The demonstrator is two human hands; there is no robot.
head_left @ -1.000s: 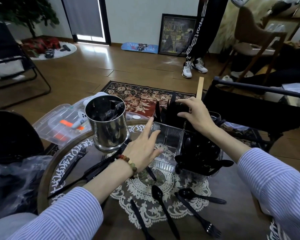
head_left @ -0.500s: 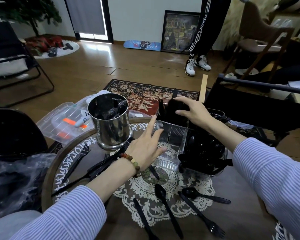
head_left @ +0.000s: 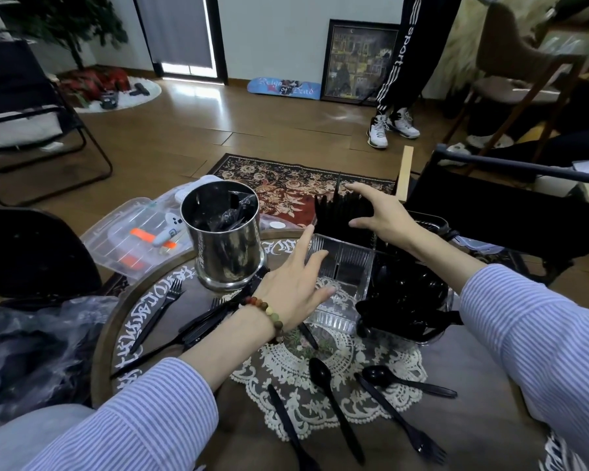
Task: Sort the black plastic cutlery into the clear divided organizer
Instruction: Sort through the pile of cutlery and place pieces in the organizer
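Two hands reach over a clear divided organizer on a round table. Left hand rests spread-fingered against its near-left wall; right hand curls around upright black cutlery handles in the far compartment. Loose spoons lie nearer.

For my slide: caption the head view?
Right hand grips upright cutlery in clear organizer; left hand steadies it.
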